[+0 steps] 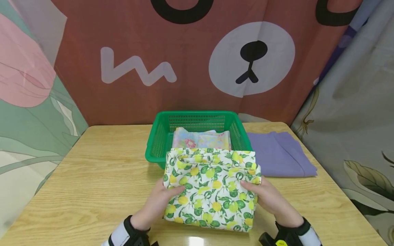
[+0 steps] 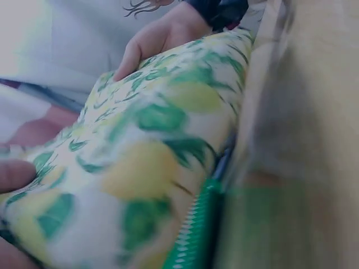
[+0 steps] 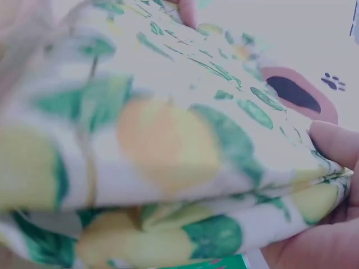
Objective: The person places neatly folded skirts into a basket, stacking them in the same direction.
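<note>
Closest to the viewer, two hands grip a folded lemon-print cloth (image 1: 211, 189) from either side, the left hand (image 1: 160, 201) with its thumb curled over the top at the left edge, the right hand (image 1: 267, 196) pinching the right edge the same way. The cloth sits low over the near part of the table (image 1: 101, 177), its far edge reaching the front rim of a green basket (image 1: 160, 136) just behind it. In the left wrist view the cloth's underside lies right against that rim. Inside the basket rests a pale flowered cloth (image 1: 201, 139), folded flat. To the right of the basket, a folded purple cloth (image 1: 280, 153) lies on the table, close to the right hand's side. The table's left half is bare wood. Printed curtains close in the table at the back and both sides.
</note>
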Demonstrator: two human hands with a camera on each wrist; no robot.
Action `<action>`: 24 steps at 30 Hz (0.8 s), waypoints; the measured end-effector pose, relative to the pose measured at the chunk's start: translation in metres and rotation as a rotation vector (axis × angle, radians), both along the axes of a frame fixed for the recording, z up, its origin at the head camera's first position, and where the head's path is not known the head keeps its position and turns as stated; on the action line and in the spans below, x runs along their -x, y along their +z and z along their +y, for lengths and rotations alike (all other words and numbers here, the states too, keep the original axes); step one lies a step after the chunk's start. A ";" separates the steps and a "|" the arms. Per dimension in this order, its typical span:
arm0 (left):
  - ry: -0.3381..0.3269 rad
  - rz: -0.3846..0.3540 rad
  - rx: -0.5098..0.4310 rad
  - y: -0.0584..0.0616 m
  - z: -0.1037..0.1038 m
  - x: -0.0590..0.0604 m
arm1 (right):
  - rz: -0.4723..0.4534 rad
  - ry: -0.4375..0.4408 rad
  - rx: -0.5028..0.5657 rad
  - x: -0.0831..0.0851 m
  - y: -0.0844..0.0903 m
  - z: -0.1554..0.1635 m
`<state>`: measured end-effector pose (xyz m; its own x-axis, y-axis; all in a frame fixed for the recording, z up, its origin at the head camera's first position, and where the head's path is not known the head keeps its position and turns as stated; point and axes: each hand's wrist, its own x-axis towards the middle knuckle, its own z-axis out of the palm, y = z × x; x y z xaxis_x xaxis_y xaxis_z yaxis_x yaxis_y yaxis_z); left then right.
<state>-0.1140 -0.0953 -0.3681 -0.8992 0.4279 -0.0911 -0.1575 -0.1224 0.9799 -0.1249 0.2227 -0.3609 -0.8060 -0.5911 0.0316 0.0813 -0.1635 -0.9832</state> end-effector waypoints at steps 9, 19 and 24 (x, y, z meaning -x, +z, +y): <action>0.233 0.548 0.154 0.019 -0.010 0.016 | 0.322 -0.416 -0.288 0.010 0.028 -0.020; 0.382 0.827 0.184 0.040 -0.017 0.045 | 0.433 -0.465 -0.168 0.043 0.052 -0.030; 0.402 0.813 0.171 0.050 -0.017 0.062 | 0.409 -0.548 -0.155 0.055 0.055 -0.035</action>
<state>-0.1756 -0.1123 -0.3181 -0.7925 0.1088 0.6001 0.6099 0.1378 0.7804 -0.1798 0.1876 -0.3055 -0.9306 -0.1246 0.3442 -0.3542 0.0695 -0.9326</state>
